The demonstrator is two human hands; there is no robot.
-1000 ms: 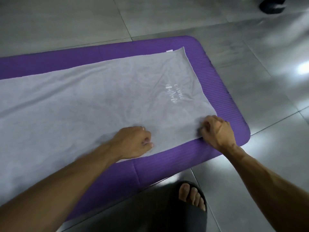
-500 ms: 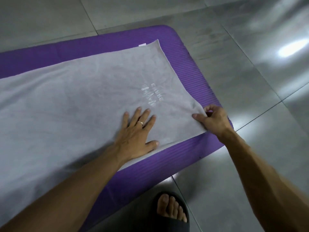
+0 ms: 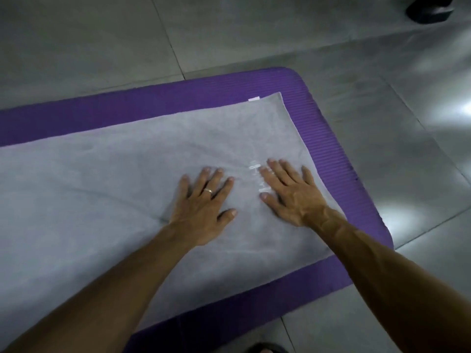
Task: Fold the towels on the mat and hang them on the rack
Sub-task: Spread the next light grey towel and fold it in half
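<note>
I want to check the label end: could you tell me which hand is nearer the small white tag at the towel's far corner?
Right. The right hand lies flat on the towel, below the white tag and slightly to its right. The left hand lies flat further to the left.

The towel (image 3: 107, 189) and the purple mat (image 3: 331, 154) both run off the left edge. Pale lettering (image 3: 256, 171) on the towel is smeared and partly under the right hand (image 3: 290, 193), unreadable. A dark thing (image 3: 430, 7) top right and a sandal (image 3: 266, 349) at the bottom are cut off.
</note>
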